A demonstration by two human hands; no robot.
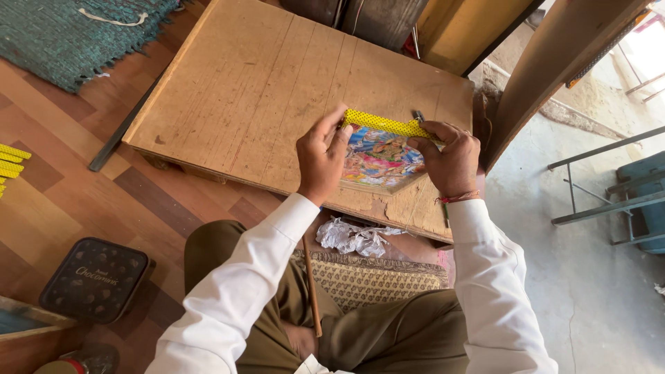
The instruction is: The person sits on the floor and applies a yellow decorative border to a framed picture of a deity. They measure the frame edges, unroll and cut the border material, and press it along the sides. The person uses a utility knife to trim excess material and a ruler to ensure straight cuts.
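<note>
Yellow dotted strip (385, 125) lies lengthwise along the colourful picture's (379, 158) far edge, near the wooden board's (263, 83) right front corner. Left hand (321, 156) fingers press its left end; right hand (450, 158) pinches its right end.

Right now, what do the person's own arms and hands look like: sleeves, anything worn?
Both arms are covered by long white shirt sleeves reaching the wrists. The left hand is bare, with no ring or band visible. The right hand is bare too, but its wrist carries a thin thread band in red and yellow. No gloves, no watch in view.
</note>
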